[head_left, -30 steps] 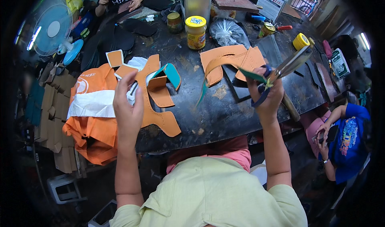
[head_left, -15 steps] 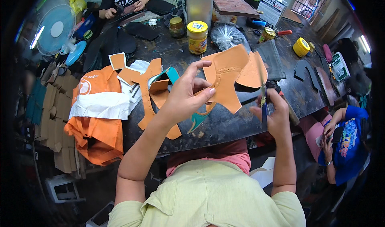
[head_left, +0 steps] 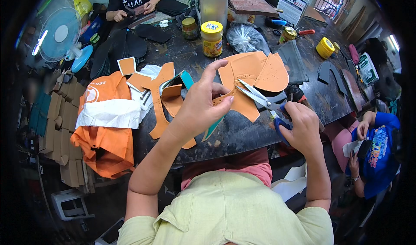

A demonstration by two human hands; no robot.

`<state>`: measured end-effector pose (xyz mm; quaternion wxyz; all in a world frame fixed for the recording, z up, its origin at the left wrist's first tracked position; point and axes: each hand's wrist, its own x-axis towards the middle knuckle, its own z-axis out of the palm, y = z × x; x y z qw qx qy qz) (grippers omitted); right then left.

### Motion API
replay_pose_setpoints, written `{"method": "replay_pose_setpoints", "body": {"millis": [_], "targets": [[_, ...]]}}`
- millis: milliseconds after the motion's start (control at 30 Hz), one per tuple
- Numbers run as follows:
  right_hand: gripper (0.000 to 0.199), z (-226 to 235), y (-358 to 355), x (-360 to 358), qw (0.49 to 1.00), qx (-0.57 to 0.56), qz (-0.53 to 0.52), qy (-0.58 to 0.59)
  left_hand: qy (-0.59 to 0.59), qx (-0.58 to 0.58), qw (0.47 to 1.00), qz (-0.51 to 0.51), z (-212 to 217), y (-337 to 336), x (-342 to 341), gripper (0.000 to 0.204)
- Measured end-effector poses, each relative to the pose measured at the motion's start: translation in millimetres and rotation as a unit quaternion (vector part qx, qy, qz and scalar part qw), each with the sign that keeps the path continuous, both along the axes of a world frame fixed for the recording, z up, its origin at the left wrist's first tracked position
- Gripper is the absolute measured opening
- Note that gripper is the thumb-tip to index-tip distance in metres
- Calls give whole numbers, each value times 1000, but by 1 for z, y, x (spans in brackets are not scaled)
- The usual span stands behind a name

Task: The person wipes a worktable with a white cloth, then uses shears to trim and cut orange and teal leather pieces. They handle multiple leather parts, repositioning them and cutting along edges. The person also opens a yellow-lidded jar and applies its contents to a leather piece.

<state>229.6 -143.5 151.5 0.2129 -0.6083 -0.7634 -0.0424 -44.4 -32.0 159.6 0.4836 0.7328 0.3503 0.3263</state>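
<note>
Between the thumb and fingers of my left hand (head_left: 200, 101) is an orange leather shoe piece (head_left: 244, 67) with rows of punched holes, raised above the table. My right hand (head_left: 304, 127) grips scissors (head_left: 259, 97) with dark blue handles. The blades are spread, their tips over the leather piece beside my left fingertips. A rounded orange flap (head_left: 274, 74) lies against the held piece. Other perforated orange cut-outs (head_left: 158, 102) rest left of my left hand. Part of a teal-edged piece (head_left: 213, 129) shows beneath that hand.
An orange bag (head_left: 104, 147) sits at the table's left edge. Behind the leather stand a yellow-lidded jar (head_left: 212, 39), a clear plastic bag (head_left: 247, 38) and a metal can (head_left: 211, 4). One co-worker (head_left: 136, 2) sits across; another (head_left: 375, 152) sits at the right.
The scissors have swung from upright to pointing left, their blades now spread over the leather. The held piece has tilted flatter and dropped slightly. My right hand has shifted a little right.
</note>
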Motion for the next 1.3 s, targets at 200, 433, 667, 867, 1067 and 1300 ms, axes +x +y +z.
{"method": "replay_pose_setpoints", "body": {"millis": [200, 433, 667, 867, 1067, 1300], "targets": [[38, -9, 3, 1, 1000, 0, 7, 7, 7, 22, 1000, 0, 2, -4, 1, 74], [30, -19, 7, 17, 917, -60, -104, 381, -287, -159, 945, -12, -24, 16, -15, 40], [49, -25, -6, -6, 887, -194, 67, 413, -645, -463, 581, -182, -60, 39, -27, 20], [47, -32, 3, -32, 860, -244, 100, 438, -648, -433, 603, -170, -60, 38, -26, 21], [37, -29, 13, -45, 934, -148, 76, 318, -648, -470, 574, -171, -58, 29, -24, 24], [33, -68, 37, -16, 997, -25, -17, 74, -627, -512, 561, -175, -52, 7, -26, 21]]}}
